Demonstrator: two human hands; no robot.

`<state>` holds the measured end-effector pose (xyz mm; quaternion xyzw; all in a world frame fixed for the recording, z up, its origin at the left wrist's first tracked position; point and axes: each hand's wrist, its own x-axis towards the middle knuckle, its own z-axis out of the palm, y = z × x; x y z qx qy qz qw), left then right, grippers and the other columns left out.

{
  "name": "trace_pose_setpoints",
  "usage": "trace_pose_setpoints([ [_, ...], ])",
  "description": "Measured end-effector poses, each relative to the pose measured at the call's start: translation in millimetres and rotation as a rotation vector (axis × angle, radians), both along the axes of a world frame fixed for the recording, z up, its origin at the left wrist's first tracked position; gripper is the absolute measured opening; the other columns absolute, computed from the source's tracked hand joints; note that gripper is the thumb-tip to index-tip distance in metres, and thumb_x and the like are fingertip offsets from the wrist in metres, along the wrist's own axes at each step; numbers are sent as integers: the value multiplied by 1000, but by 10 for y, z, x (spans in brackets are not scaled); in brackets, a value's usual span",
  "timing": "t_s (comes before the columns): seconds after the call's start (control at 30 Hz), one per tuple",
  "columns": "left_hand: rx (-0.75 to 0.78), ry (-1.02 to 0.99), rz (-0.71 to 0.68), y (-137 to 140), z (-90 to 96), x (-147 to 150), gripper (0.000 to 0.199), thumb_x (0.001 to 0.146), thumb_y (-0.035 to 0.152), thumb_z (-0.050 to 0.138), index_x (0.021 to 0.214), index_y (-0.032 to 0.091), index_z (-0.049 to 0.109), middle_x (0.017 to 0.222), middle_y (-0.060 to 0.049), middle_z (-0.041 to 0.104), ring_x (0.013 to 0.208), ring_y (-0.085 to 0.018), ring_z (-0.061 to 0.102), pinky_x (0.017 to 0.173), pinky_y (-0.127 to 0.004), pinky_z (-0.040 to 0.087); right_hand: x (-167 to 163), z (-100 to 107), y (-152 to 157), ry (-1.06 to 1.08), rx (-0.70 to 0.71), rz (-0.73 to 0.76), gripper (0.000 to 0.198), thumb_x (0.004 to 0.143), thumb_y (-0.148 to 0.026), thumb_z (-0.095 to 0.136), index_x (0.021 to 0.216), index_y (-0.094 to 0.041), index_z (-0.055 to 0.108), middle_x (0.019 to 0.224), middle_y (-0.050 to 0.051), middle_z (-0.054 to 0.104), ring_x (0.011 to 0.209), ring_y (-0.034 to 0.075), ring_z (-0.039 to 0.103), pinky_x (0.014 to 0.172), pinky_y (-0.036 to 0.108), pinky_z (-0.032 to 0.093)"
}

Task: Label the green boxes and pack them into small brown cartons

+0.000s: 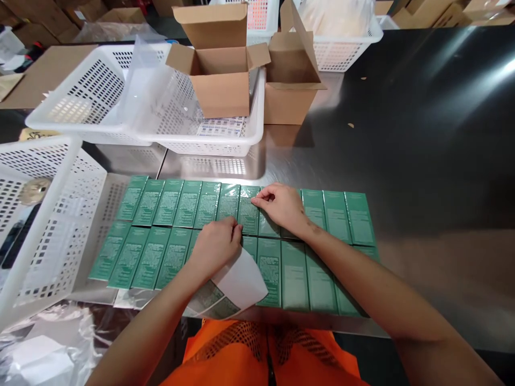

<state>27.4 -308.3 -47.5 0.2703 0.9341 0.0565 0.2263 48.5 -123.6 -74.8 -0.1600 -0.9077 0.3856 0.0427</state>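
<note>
Two rows of green boxes (179,201) with pale printed text and a glossy wrap lie side by side on the metal table. My left hand (217,241) is closed on a curled sheet (243,279), white on one side with grey-green printed panels near its lower edge. This sheet covers part of the front row. Over the back row, my right hand (279,206) pinches thumb and forefinger together at the top of one box (248,212). Whatever is between those fingertips is too small to make out. The right forearm hides parts of several boxes.
White plastic baskets (209,146) stand behind the boxes, one bearing an open cardboard carton (223,94). Another open carton (287,102) is beside it. At left is a further white basket (60,214). The dark metal table (422,161) extends right.
</note>
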Motion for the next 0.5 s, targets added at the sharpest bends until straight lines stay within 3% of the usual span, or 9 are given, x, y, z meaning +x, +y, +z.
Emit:
trace_pose_setpoints([
  [0.43, -64, 38, -9, 45, 8, 11, 35, 96, 34, 35, 93, 18, 67, 85, -13, 75, 80, -30, 70, 65, -35, 41, 25, 16, -48, -16, 48, -4, 15, 80, -34, 75, 71, -23, 71, 82, 0, 68, 70, 15, 58, 65, 29, 38],
  [0.5, -75, 45, -17, 51, 21, 7, 36, 96, 34, 35, 95, 18, 67, 85, -13, 75, 79, -31, 70, 63, -35, 40, 32, 11, -55, -5, 73, -30, 16, 78, -35, 77, 79, -22, 69, 85, 0, 67, 72, 16, 58, 65, 29, 38],
])
